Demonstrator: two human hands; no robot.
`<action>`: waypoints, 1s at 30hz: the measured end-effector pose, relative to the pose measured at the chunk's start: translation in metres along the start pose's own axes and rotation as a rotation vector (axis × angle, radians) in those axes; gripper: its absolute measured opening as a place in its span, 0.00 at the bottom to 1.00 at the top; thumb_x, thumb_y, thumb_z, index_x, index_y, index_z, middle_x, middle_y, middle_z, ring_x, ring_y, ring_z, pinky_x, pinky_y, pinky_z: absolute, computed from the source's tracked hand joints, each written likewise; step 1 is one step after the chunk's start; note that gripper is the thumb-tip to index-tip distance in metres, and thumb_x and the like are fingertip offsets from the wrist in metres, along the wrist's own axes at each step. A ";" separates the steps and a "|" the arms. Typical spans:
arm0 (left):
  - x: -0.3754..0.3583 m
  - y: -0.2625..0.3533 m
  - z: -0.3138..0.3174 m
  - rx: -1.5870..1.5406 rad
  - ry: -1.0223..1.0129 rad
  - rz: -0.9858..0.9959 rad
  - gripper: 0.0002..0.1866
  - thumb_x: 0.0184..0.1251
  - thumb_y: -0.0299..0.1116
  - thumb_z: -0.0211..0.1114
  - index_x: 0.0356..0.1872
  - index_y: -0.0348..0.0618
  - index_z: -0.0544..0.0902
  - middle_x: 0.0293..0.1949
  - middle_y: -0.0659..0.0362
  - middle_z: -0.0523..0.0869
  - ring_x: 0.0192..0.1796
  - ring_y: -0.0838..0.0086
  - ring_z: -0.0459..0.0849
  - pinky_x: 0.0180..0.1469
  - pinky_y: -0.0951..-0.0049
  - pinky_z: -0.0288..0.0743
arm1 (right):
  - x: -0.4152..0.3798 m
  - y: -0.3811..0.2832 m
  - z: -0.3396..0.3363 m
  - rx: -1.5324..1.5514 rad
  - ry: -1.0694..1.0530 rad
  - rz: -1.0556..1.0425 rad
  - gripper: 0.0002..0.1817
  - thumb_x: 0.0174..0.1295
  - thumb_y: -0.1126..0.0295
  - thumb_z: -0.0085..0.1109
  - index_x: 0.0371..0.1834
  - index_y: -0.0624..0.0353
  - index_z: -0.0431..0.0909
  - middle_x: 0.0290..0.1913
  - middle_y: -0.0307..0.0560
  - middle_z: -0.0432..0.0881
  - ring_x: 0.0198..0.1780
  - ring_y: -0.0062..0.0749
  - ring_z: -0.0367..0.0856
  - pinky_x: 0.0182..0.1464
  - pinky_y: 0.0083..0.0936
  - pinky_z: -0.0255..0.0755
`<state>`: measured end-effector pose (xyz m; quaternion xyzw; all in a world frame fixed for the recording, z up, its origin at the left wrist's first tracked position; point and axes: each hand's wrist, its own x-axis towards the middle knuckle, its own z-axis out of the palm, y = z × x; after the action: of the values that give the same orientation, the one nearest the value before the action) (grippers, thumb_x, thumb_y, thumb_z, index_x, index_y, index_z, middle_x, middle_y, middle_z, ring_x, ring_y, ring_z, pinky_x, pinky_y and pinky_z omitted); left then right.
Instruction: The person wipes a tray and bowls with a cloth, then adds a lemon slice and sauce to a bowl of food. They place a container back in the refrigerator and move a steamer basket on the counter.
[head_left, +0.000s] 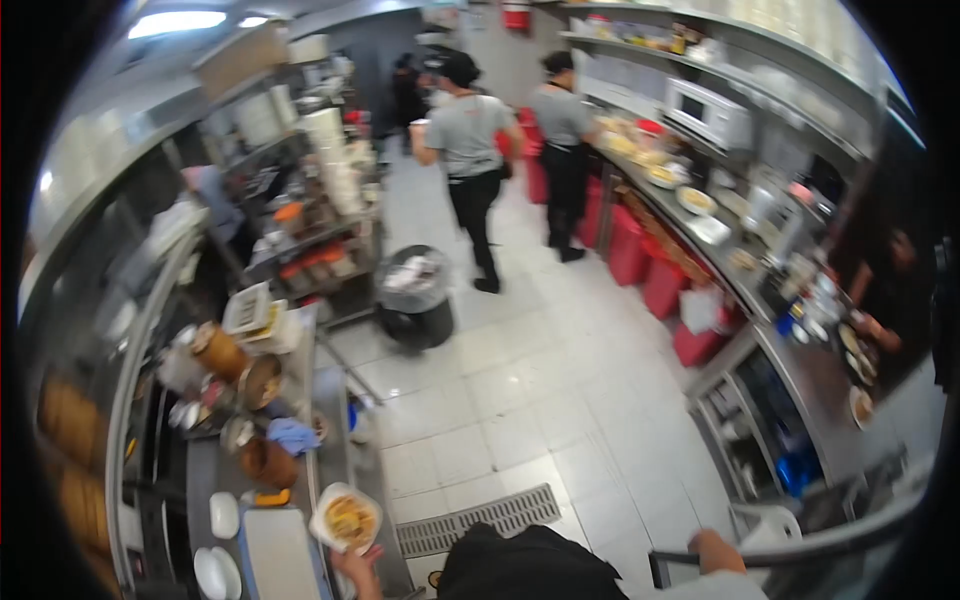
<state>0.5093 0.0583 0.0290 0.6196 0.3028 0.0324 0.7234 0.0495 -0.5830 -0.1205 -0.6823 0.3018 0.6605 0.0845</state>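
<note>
At the lower left, my left hand (358, 572) grips the near edge of a white bowl (320, 528) beside the steel counter. Yellow and brown food (350, 520) fills the bowl. Some of the fingers are hidden beneath it. My right hand (714, 551) shows only as a blurred patch of skin at the lower right, near a dark rail (800, 553). Its fingers cannot be made out, nor whether it touches the rail.
A white board (278, 555) and white dishes (217, 573) lie on the left counter. A black bin (418, 325) stands ahead in the aisle. One person (472, 140) walks there; another (560, 125) stands at the right counter (740, 262). A floor grate (480, 520) lies below me.
</note>
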 end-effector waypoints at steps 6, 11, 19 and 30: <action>-0.015 -0.006 0.116 0.041 -0.349 0.001 0.20 0.69 0.23 0.44 0.62 0.34 0.63 0.41 0.38 0.83 0.26 0.52 0.87 0.20 0.62 0.86 | 0.010 -0.002 0.025 0.444 -0.126 0.157 0.21 0.55 0.55 0.56 0.48 0.50 0.86 0.52 0.51 0.85 0.56 0.38 0.82 0.60 0.39 0.72; -0.012 -0.035 0.217 0.129 -0.633 -0.018 0.21 0.70 0.23 0.46 0.63 0.33 0.62 0.41 0.38 0.83 0.27 0.52 0.88 0.23 0.62 0.88 | 0.090 0.018 0.065 0.331 0.116 -0.050 0.18 0.57 0.56 0.57 0.47 0.51 0.85 0.48 0.50 0.84 0.48 0.36 0.82 0.52 0.40 0.76; -0.027 -0.073 0.428 0.240 -1.081 -0.050 0.23 0.68 0.20 0.43 0.64 0.32 0.59 0.43 0.38 0.83 0.28 0.53 0.88 0.25 0.64 0.88 | -0.136 -0.039 0.002 0.054 0.556 -0.492 0.27 0.44 0.41 0.71 0.40 0.50 0.89 0.43 0.49 0.86 0.47 0.46 0.84 0.49 0.33 0.79; -0.208 -0.127 0.679 0.683 -1.722 -0.158 0.27 0.64 0.20 0.38 0.66 0.27 0.56 0.44 0.35 0.82 0.29 0.53 0.88 0.27 0.64 0.89 | -0.018 -0.164 0.082 0.830 -0.579 -0.402 0.30 0.52 0.43 0.67 0.52 0.51 0.83 0.55 0.48 0.84 0.52 0.46 0.83 0.57 0.45 0.72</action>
<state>0.6233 -0.6541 0.0285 0.5868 -0.3042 -0.5789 0.4774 0.0667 -0.4038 -0.1591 -0.4262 0.3654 0.6175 0.5510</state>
